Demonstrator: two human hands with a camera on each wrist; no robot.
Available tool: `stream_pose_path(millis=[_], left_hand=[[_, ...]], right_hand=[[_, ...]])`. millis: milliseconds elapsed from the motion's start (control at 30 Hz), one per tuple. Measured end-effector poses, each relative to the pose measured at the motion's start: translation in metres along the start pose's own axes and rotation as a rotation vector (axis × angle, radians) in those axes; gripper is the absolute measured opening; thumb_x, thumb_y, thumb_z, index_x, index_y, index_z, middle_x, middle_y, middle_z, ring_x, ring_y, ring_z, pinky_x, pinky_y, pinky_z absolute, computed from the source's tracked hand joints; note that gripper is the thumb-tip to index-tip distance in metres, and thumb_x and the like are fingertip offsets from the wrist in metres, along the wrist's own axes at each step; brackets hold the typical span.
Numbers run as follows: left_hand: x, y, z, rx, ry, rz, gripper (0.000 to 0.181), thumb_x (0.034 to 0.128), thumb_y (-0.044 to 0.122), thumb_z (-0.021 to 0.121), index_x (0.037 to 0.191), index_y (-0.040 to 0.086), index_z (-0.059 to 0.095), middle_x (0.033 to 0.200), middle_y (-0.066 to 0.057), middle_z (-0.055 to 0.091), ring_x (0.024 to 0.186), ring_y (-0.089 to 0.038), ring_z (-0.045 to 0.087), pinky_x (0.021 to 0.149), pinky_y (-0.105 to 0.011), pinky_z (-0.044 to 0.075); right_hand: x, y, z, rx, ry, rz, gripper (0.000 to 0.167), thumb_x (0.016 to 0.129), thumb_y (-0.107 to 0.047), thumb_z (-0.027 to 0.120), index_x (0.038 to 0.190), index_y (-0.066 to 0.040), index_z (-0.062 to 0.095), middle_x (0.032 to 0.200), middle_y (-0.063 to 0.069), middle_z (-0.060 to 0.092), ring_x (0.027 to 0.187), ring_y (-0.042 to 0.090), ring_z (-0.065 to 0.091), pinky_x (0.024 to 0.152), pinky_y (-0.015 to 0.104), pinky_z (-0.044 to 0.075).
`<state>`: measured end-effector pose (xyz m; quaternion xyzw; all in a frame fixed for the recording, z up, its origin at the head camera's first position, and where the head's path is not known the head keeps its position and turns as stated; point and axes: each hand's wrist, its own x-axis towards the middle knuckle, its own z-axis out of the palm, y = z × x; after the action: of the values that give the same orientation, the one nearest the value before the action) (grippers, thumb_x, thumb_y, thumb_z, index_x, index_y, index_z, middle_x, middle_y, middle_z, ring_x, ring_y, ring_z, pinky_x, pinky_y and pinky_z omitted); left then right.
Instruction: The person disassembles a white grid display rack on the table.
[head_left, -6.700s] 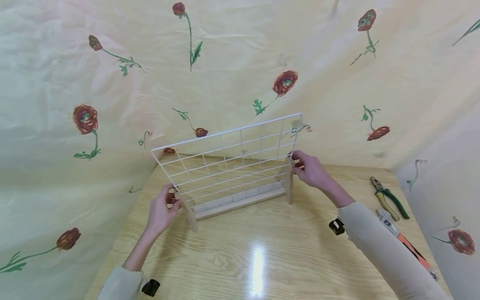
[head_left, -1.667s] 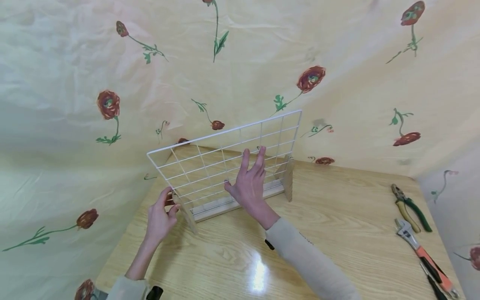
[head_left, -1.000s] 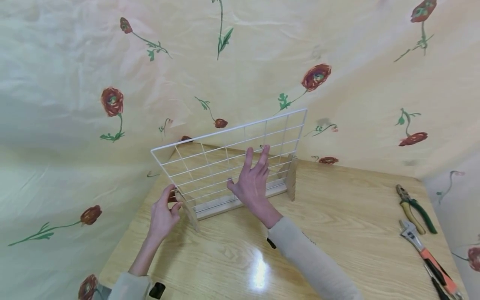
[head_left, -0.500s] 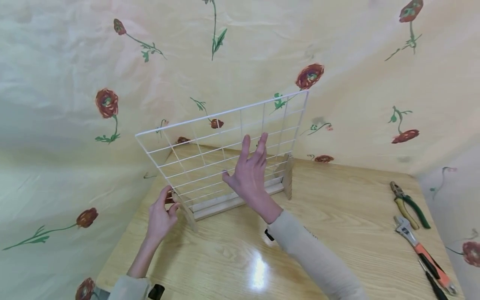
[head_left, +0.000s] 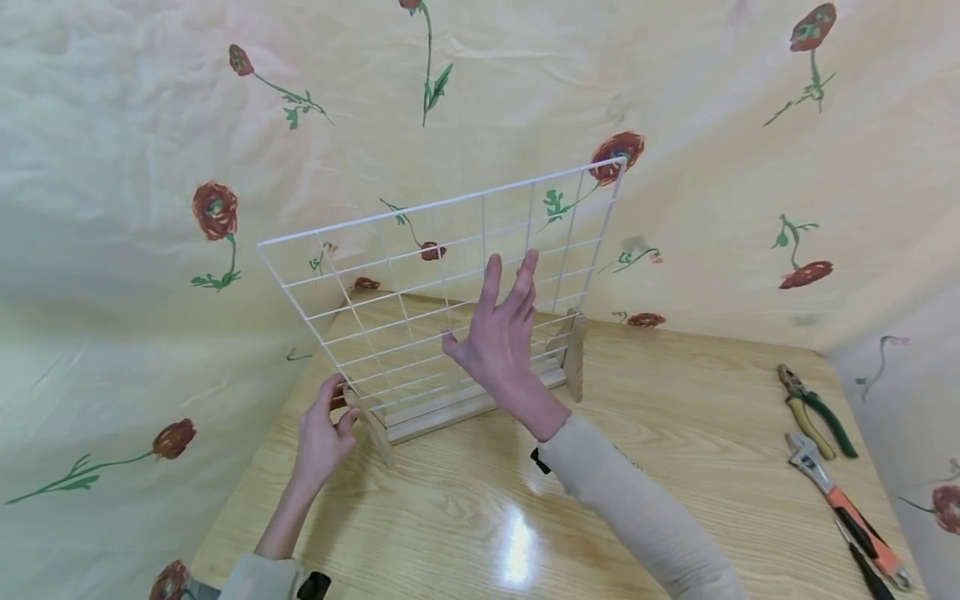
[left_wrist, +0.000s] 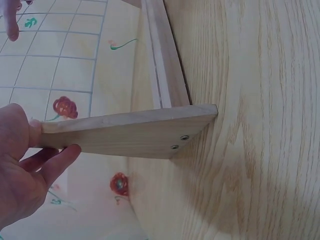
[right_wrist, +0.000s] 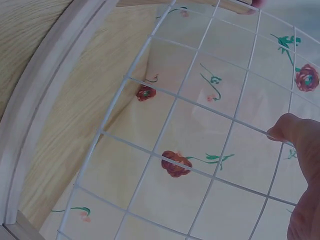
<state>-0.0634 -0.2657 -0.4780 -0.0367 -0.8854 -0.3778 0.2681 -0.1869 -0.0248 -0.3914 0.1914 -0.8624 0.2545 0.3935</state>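
Wooden table (head_left: 675, 400), wire grid (head_left: 444, 281) behind right hand (head_left: 498, 337), apparently touching it

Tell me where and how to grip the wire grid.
Probably its top rail, pinched from above near the middle: it is straight, uncovered and higher than the wooden end panels, with the left hand and right hand both lower.

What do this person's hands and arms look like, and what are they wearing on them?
The left hand and right hand are bare, without gloves. A pale beige left fabric sleeve and matching right fabric sleeve cover the forearms. A small black blocky object shows at the left cuff, another at the right.
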Motion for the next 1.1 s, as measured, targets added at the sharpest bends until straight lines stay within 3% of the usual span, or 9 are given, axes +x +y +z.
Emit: stream_pose_path(millis=[333, 833, 1100], left_hand=[[-0.001, -0.002, 0.002, -0.072, -0.007, 0.005, 0.059, 0.0764, -0.028, 0.065, 0.128, -0.007, 0.048, 0.111, -0.036, 0.062, 0.098, -0.057, 0.062, 0.074, -0.057, 0.056], [0.000, -0.003, 0.003, -0.104, -0.013, 0.007, 0.062, 0.0735, -0.033, 0.061, 0.129, -0.008, 0.048, 0.112, -0.037, 0.060, 0.101, -0.059, 0.060, 0.080, -0.053, 0.055], [-0.001, 0.000, 0.003, -0.140, -0.036, -0.043, 0.063, 0.0745, -0.034, 0.059, 0.131, -0.008, 0.046, 0.116, -0.038, 0.058, 0.107, -0.060, 0.056, 0.079, -0.048, 0.056]], right_hand=[[0.011, -0.002, -0.008, 0.000, 0.040, -0.035, 0.145, 0.056, -0.035, 0.094, 0.154, -0.009, -0.009, 0.151, 0.038, -0.007, 0.130, 0.054, 0.032, 0.075, 0.056, 0.052], [0.025, -0.004, -0.020, 0.016, 0.060, -0.026, 0.143, 0.054, -0.036, 0.095, 0.153, -0.006, -0.003, 0.152, 0.038, -0.006, 0.127, 0.052, 0.034, 0.073, 0.055, 0.051], [0.031, -0.006, -0.026, 0.044, 0.056, -0.037, 0.143, 0.055, -0.034, 0.095, 0.154, -0.008, -0.004, 0.152, 0.036, -0.009, 0.130, 0.052, 0.031, 0.071, 0.053, 0.051]])
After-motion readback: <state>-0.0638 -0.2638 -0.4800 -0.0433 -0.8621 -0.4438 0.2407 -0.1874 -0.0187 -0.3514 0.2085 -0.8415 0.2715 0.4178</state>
